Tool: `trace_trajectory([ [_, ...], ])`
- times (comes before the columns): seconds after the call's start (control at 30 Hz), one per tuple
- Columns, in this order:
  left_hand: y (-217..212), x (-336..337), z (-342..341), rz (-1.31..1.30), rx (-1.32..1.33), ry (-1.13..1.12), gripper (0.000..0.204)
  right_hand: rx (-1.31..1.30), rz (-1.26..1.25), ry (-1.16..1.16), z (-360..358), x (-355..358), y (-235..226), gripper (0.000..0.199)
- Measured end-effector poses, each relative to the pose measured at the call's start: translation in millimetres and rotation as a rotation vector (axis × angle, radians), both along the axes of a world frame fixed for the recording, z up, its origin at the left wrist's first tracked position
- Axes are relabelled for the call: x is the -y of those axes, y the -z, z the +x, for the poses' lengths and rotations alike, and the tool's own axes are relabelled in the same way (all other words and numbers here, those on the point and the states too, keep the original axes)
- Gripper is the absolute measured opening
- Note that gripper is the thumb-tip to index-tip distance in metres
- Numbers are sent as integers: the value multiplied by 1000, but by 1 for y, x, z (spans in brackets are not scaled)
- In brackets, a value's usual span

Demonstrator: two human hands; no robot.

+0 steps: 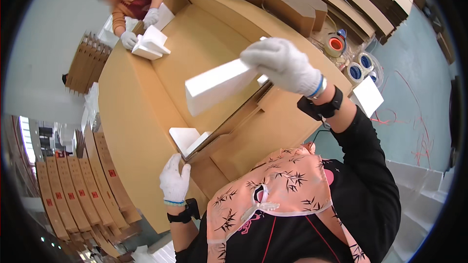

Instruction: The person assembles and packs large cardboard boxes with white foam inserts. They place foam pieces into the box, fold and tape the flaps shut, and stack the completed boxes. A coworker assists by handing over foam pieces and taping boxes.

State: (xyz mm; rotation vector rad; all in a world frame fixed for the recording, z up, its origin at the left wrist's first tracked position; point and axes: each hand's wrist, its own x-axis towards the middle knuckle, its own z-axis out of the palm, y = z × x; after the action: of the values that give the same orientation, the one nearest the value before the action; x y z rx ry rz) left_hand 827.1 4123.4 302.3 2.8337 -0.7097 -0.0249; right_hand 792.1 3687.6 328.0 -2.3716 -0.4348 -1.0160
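Note:
A large open cardboard box [206, 34] lies in front of me, its flaps folded outward. My right hand [280, 63], in a white glove, grips one end of a white foam block [219, 84] and holds it above the box. My left hand [175, 180], also gloved, rests at the box's near left corner with the thumb apart from the stretched fingers. Just beyond it, a white foam corner piece [184, 139] sits inside that corner. Part of another white piece [263, 79] shows beneath my right hand at the near right corner.
Across the box a co-worker [139, 0] with gloved hands holds white foam pieces [150, 44] at the far left corner. Tape rolls [355, 71] and a tape dispenser [336, 44] lie to the right. Folded cardboard [292, 7] is stacked behind; flat cartons [73, 197] stand at left.

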Motion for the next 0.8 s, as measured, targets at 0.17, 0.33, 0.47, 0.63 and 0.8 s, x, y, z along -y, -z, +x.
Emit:
trace_trajectory([
  [0.17,5,-10,-14,-63,32,-15,43,-353,-343,-159,42,-18,57,28],
  [0.33,17,-21,-14,-97,52,41,44,-422,-391,-133,39,-14,93,25],
  [0.47,17,-6,-5,-129,5,129,43,-283,-392,-13,17,-27,73,30],
  [0.63,22,-1,-6,-206,13,266,43,-367,-245,77,-42,-30,60,38],
  [0.8,23,3,-18,-153,-40,254,45,-771,-199,205,-130,-1,108,30],
])
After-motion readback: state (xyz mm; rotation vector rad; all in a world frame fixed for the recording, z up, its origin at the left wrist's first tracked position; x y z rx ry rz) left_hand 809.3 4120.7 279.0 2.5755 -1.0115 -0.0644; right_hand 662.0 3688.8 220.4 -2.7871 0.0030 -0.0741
